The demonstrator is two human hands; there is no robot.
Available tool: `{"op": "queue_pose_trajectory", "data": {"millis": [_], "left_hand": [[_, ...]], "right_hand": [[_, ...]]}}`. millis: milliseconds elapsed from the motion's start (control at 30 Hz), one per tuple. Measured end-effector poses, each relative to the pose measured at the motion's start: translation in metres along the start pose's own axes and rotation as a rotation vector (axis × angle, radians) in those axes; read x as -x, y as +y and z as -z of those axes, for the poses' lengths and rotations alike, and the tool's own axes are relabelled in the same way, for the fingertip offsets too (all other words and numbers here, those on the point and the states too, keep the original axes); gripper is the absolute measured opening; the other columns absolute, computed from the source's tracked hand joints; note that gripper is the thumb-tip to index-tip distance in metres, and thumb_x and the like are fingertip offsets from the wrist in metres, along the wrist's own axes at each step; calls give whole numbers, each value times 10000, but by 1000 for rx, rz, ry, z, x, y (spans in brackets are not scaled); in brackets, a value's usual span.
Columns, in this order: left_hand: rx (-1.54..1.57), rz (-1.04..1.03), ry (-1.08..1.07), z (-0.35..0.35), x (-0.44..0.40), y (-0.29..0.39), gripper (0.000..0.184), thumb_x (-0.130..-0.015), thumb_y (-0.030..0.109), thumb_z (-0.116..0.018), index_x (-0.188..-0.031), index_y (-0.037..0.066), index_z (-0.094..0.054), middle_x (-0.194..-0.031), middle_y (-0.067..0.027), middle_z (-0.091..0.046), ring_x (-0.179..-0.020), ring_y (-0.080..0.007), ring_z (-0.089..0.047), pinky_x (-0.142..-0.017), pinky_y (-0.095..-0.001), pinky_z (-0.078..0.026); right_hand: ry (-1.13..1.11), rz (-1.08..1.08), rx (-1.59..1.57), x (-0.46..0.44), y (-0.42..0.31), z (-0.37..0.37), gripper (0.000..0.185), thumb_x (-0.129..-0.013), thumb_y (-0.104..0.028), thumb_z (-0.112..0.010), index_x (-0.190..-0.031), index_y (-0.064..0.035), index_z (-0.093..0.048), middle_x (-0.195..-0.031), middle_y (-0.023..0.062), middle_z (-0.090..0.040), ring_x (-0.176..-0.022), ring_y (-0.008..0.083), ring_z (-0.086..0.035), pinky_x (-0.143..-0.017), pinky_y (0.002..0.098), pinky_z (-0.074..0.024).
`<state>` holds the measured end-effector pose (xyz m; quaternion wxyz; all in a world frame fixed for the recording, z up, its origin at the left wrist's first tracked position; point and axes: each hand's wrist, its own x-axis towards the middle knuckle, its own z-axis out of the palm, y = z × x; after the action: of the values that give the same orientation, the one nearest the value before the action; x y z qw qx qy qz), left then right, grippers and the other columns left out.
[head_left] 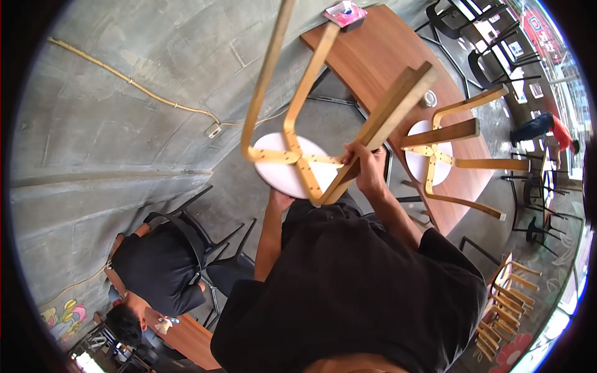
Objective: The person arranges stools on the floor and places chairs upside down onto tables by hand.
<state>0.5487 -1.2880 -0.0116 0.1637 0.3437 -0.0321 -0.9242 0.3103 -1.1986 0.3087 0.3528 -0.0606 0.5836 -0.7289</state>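
Stool (297,156): held upside down in front of the body, between the grey wall (155,53) and the long brown table (373,37); cannot tell whether resting against the lap.
Seat (320,174): round, white, tilted, with the underside up.
Legs (310,74): of pale wood, bent close to the seat, meeting there in a cross dotted with dark spots, pointing upward.
Right hand (365,160): holding the stool by a leg, near the bend, with fingers curled narrowly around the wood.
Left hand (281,200): at the near edge of the seat, partly hidden by it; cannot tell whether wide or narrow in the fingers.
Second stool (430,150): upside down on the long brown table, to the right of the right hand, with legs spread outward.
Tabletop: with a pink tissue pack (344,12) at the far end and a small round white thing (430,98) near the second stool.
Cable (124,78): yellowish, running along the grey wall towards a socket (213,130).
Co-worker (155,267): in a dark shirt, bent forward at another brown table (193,342), off to the left.
Black chair (229,270): between the co-worker and the left arm.
Person in red (561,133): far off on the right, leaning over.
Bunched stools (507,304): at lower right, with pale legs sticking out.
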Motion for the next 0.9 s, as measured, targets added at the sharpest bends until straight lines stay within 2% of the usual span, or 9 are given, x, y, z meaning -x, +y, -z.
{"op": "queue_pose_trajectory", "data": {"millis": [33,200,300,600,667,700,733,833,900], "left_hand": [[109,13,-243,91,-37,-9,652,-995,549,-320,-1469,105,-368,-1519,-134,-362,-1349,-337,-414,-1116,-528,-331],[397,-210,-260,71,8,1,662,-991,558,-317,-1484,117,-332,-1523,-122,-358,-1364,-329,-398,-1132,-514,-313],[245,-587,49,93,37,-14,699,-944,611,-368,-1454,134,-386,-1515,-100,-369,-1376,-286,-366,-1140,-479,-302],[291,-662,492,134,75,43,729,-911,673,-357,-1423,159,-423,-1484,-101,-393,-1316,-309,-425,-1098,-480,-348],[438,-572,636,66,101,66,785,-844,657,-414,-1430,136,-420,-1389,-99,-495,-1260,-298,-476,-1089,-476,-364],[399,-727,366,149,70,74,759,-860,647,-390,-1420,138,-440,-1358,-113,-515,-1254,-304,-482,-1064,-484,-379],[149,-776,316,87,82,85,760,-866,638,-433,-1405,103,-469,-1367,-131,-516,-1219,-311,-519,-1024,-475,-421],[-150,-842,677,-1,53,112,770,-871,653,-454,-1258,4,-600,-1234,-162,-623,-1071,-315,-618,-948,-449,-479],[-623,-641,978,-21,19,124,825,-875,678,-442,-1047,-93,-681,-1022,-181,-706,-912,-330,-676,-879,-429,-511]], "right_hand": [[-20,-67,-8,9,14,-9,89,-771,-21,-630,-690,16,-616,-579,77,-582,-503,175,-572,-539,299,-481],[-100,-372,-48,19,64,-45,61,-774,-9,-611,-759,50,-619,-573,96,-566,-491,202,-561,-547,340,-491],[-182,-521,-62,7,86,-53,75,-781,-27,-612,-791,47,-615,-629,106,-587,-526,209,-576,-571,354,-500],[-56,-769,-109,-47,164,-21,141,-801,-130,-626,-820,-8,-558,-726,85,-546,-591,204,-556,-609,370,-504],[1,-757,-99,-60,185,-6,160,-801,-167,-641,-844,-30,-570,-732,80,-550,-592,190,-548,-594,376,-497],[127,-626,157,-64,197,2,198,-776,-168,-658,-873,-25,-560,-723,72,-538,-623,197,-559,-610,356,-490],[250,-492,410,-67,213,12,246,-752,-169,-675,-903,-20,-551,-715,64,-526,-653,203,-569,-625,335,-483],[73,-658,348,-73,229,45,453,-781,-394,-620,-1104,-81,-566,-991,95,-592,-915,243,-565,-769,397,-472],[-75,-801,274,-72,232,50,571,-819,-509,-558,-1224,-107,-562,-1171,119,-597,-1056,273,-543,-880,416,-458]]}}
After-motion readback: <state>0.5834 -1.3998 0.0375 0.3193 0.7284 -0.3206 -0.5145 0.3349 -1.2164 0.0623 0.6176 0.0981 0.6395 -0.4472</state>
